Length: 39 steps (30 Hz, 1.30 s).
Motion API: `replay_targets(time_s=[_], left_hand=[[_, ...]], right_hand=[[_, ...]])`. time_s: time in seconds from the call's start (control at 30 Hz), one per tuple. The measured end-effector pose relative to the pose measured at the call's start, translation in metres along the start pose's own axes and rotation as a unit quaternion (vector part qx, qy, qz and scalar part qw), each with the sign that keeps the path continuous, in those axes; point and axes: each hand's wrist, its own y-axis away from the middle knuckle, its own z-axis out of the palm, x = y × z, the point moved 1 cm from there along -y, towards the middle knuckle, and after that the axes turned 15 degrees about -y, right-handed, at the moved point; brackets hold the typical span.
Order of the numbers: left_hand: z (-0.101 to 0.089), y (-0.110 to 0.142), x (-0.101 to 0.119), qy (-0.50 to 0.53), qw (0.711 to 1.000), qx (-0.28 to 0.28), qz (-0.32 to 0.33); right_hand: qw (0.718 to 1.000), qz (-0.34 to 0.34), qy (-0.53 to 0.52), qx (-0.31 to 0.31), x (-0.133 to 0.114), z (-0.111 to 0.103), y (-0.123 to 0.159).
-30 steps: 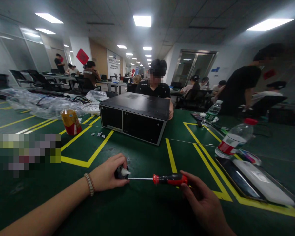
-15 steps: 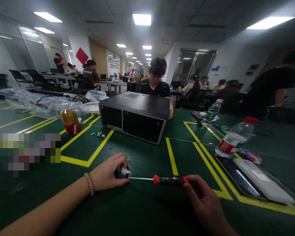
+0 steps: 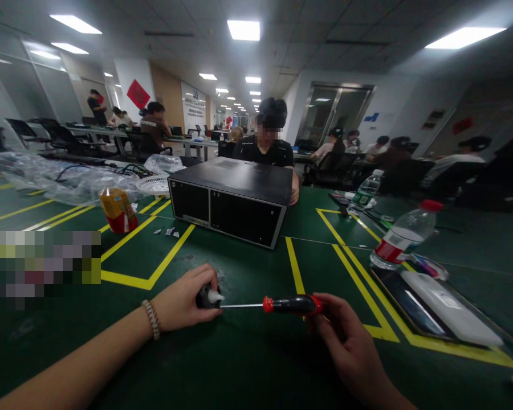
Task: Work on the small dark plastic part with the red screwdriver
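My left hand (image 3: 191, 300), a beaded bracelet at its wrist, is closed around a small black part with a white nozzle-like piece (image 3: 214, 296) sticking out to the right. What exactly this part is I cannot make out. A screwdriver (image 3: 288, 305) with a black and red handle lies level in the grip of my right hand (image 3: 342, 336), thumb and fingers on the handle's end. Its metal shaft points left, and the tip meets the black part or ends right beside it. Both hands are low over the green tabletop (image 3: 248, 364).
A black computer case (image 3: 235, 199) stands ahead, with a person (image 3: 265, 148) behind it. On the left are a yellow-red drink bottle (image 3: 117, 210), a white basket (image 3: 154, 185) and plastic wrap (image 3: 68, 182). Water bottles (image 3: 404, 236) and phones (image 3: 448, 307) lie right.
The whole view has shifted slightly, so things sit a little further left. Both hands keep their grips, and the screwdriver is still against or beside the black part.
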Motion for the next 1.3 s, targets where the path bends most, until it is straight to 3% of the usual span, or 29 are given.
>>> replay_targets(time_s=[0.17, 0.4, 0.73, 0.97, 1.3], left_hand=[[0.0001, -0.0006, 0.001, 0.0, 1.0, 0.003, 0.002], [-0.0012, -0.0013, 0.0028, 0.002, 1.0, 0.006, 0.002], [0.0015, -0.0006, -0.0012, -0.001, 1.0, 0.007, 0.006], [0.002, -0.0006, -0.0028, -0.005, 1.0, 0.007, 0.009], [-0.0031, -0.002, 0.0014, -0.006, 1.0, -0.005, 0.004]], right_hand=[[0.999, 0.049, -0.004, -0.004, -0.0023, -0.0034, -0.002], [0.999, 0.018, -0.039, -0.014, -0.0059, -0.0005, -0.0005], [1.0, 0.015, -0.004, 0.022, 0.0002, -0.002, 0.0016], [0.998, -0.053, 0.023, -0.011, -0.0054, -0.0033, 0.004], [1.0, 0.006, 0.004, -0.003, -0.0046, -0.0033, 0.0054]])
